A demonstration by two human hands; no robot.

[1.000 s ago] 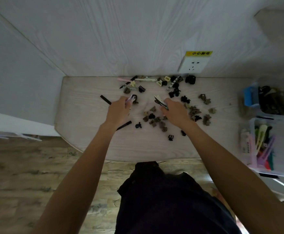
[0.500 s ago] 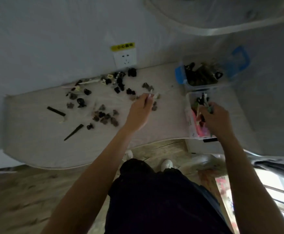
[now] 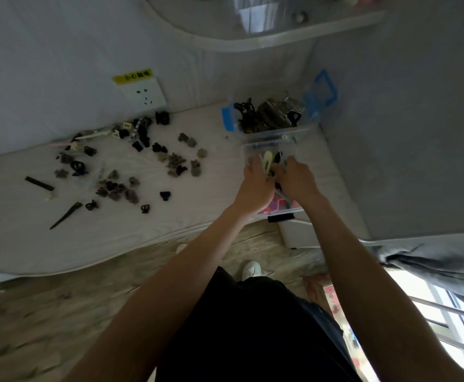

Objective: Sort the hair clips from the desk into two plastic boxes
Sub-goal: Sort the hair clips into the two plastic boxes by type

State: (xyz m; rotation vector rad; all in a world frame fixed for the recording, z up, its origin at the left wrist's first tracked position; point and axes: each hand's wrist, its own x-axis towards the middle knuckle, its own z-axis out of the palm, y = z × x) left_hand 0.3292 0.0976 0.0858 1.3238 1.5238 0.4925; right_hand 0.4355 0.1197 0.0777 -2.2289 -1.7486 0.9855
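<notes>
Head view: left hand [image 3: 255, 186], right hand [image 3: 297, 180] over near box [image 3: 252, 148] at desk edge; fingers' state unclear.

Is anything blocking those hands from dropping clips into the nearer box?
Nothing visible does. Both the left hand and the right hand are over the open nearer box, which has no lid on it.

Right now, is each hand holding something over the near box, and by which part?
Both the left hand and the right hand are over the near plastic box, among its long hair clips. Whether either holds a clip, or where, cannot be told.
</notes>
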